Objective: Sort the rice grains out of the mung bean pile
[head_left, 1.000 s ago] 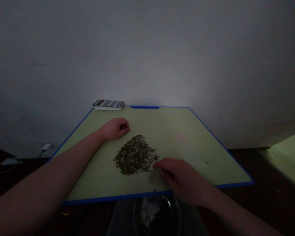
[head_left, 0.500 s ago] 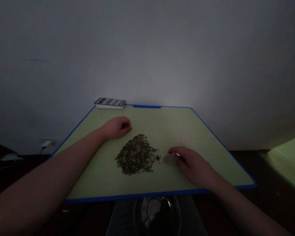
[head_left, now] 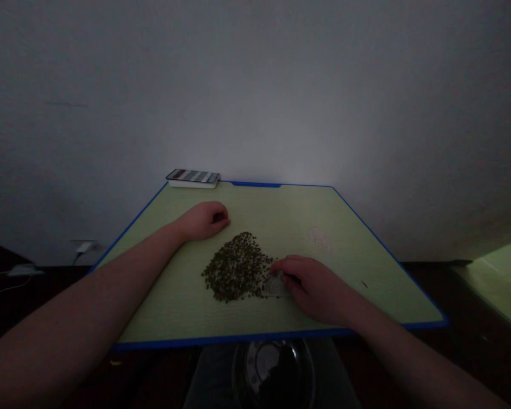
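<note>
My right hand (head_left: 313, 288) grips a clear plastic protractor (head_left: 276, 286) between its fingers and presses it to the right edge of a heap of small dark green beans (head_left: 237, 267). The heap lies on a pale green board with a blue rim (head_left: 344, 267). My left hand (head_left: 205, 221) rests curled on the board, just beyond the heap and not touching it. Its fingers are closed on nothing I can see.
A phone (head_left: 192, 176) lies on a white box at the far left corner of the board. A glass bowl (head_left: 273, 372) sits below the near edge. A pale powdery patch (head_left: 320, 239) and a stray bean (head_left: 364, 284) lie on the right.
My right hand has moved left with the protractor, from a gap beside the heap to its right edge. My left hand has stayed in place.
</note>
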A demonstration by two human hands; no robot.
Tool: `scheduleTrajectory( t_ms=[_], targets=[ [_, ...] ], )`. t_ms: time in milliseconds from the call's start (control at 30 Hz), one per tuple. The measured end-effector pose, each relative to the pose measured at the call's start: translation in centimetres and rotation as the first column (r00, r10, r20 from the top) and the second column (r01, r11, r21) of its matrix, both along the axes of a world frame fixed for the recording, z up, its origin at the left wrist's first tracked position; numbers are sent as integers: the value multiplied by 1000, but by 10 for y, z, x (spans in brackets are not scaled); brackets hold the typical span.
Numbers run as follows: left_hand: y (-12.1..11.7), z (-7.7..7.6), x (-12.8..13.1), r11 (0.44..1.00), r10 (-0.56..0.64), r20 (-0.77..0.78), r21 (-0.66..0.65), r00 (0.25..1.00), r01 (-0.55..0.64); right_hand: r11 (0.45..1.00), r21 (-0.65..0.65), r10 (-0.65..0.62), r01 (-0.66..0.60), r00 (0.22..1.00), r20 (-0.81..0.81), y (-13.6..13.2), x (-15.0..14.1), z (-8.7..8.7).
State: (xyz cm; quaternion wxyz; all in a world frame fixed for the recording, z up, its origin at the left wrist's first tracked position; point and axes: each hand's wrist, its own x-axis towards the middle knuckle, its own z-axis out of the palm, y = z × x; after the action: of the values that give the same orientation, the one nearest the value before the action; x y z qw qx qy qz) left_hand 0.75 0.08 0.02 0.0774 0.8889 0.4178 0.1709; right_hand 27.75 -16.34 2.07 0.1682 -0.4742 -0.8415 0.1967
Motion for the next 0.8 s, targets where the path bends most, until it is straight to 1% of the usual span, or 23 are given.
scheduleTrajectory(
  t_ms=[200, 433, 667, 800],
  targets=[
    [0, -1, 0, 1000, -5, 6, 12, 1000, 5, 1000, -23, -10, 10, 1000, 2, -3, 1, 1],
    [0, -1, 0, 1000, -3, 4, 17, 1000, 3, 999, -5, -37, 37, 999, 5, -5, -3, -1],
    [0, 0, -1, 1000, -11, 0, 13, 1000, 11, 999, -8, 39, -39, 999, 15, -1, -9, 3],
    [-1, 1, 0, 1000, -1, 2, 18, 1000, 1, 997, -40, 70, -71, 997, -14, -2, -7, 4]
  ],
)
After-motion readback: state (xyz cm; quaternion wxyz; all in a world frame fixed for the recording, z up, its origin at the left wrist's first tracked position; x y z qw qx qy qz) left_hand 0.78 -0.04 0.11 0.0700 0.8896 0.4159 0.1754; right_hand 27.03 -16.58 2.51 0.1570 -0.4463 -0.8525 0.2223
